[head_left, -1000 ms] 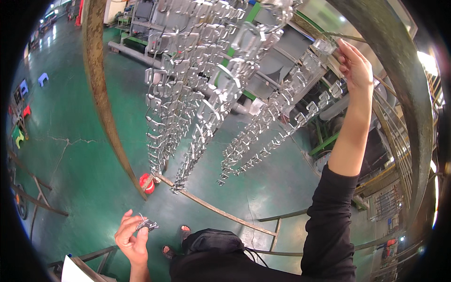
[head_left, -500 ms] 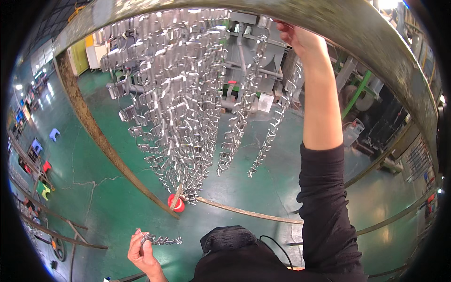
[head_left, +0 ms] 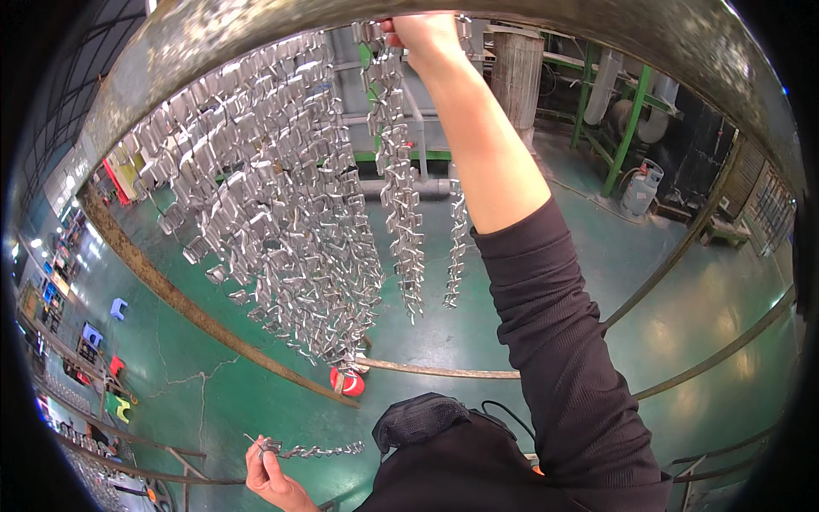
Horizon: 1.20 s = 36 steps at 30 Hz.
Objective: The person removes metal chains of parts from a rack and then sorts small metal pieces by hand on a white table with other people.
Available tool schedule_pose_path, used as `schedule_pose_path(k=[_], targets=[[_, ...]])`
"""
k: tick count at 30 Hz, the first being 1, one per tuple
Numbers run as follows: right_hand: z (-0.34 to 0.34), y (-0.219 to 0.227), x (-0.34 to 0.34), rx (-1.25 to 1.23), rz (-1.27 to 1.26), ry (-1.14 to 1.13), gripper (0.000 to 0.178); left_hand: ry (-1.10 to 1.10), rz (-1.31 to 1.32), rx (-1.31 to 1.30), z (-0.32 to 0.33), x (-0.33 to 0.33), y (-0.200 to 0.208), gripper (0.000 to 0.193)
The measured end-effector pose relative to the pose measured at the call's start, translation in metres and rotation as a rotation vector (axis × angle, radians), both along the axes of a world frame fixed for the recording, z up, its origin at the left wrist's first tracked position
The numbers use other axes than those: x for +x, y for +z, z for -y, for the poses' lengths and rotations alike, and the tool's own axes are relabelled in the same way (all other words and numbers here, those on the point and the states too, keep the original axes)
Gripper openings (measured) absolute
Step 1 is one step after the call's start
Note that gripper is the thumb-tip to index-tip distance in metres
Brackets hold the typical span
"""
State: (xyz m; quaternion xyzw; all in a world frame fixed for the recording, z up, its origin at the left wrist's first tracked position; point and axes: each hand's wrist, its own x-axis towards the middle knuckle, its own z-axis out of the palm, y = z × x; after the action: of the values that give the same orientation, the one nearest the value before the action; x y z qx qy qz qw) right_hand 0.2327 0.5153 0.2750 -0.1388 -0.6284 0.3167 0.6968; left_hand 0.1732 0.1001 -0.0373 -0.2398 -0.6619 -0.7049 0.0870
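My left hand (head_left: 269, 472), low in the view, is closed round one end of a strand of metal parts (head_left: 320, 450). The strand trails off to the right, and a thin wire end sticks out past my fingers. My right hand (head_left: 426, 36) is raised to the underside of a thick metal bar (head_left: 409, 10), its fingers curled beside the top of a hanging strand (head_left: 399, 188). What those fingers hold is hidden. To the left hangs a dense cluster of similar metal strands (head_left: 281, 196); a thinner strand (head_left: 456, 247) hangs close to my right forearm.
Rusty frame rails (head_left: 205, 290) slope down on the left, and a lower rail (head_left: 435, 369) crosses ahead of me. A red round object (head_left: 348, 384) sits below the cluster. On the right stand a gas cylinder (head_left: 641, 186) and green framework (head_left: 627, 132).
My right hand has moved left along the bar to the hanging strand. The view has shifted, and my left hand still grips its strand, a little lower.
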Motion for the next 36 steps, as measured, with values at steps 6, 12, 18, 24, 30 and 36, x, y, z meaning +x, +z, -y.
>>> schedule_pose_path(k=[6,12,18,24,30,36], targets=[[0.006,-0.008,0.005,-0.034,-0.044,-0.135,0.020,0.005,-0.023,-0.019,-0.006,0.006,0.004,0.018],[0.010,-0.012,0.010,-0.102,-0.002,-0.044,0.020,-0.009,-0.039,-0.031,-0.012,0.010,0.012,0.018],[0.021,-0.009,-0.003,-0.113,0.012,-0.147,0.022,-0.006,-0.033,-0.010,-0.011,0.011,0.013,0.018],[0.034,-0.001,-0.011,-0.181,-0.028,-0.242,0.018,-0.016,-0.048,-0.015,-0.006,0.012,0.013,0.017],[0.035,-0.006,-0.002,-0.161,-0.017,-0.240,0.020,-0.028,-0.050,0.000,-0.009,0.012,0.013,0.017],[0.025,-0.025,0.043,0.063,-0.056,-0.334,0.021,-0.006,-0.059,-0.039,-0.005,0.013,0.016,0.016]])
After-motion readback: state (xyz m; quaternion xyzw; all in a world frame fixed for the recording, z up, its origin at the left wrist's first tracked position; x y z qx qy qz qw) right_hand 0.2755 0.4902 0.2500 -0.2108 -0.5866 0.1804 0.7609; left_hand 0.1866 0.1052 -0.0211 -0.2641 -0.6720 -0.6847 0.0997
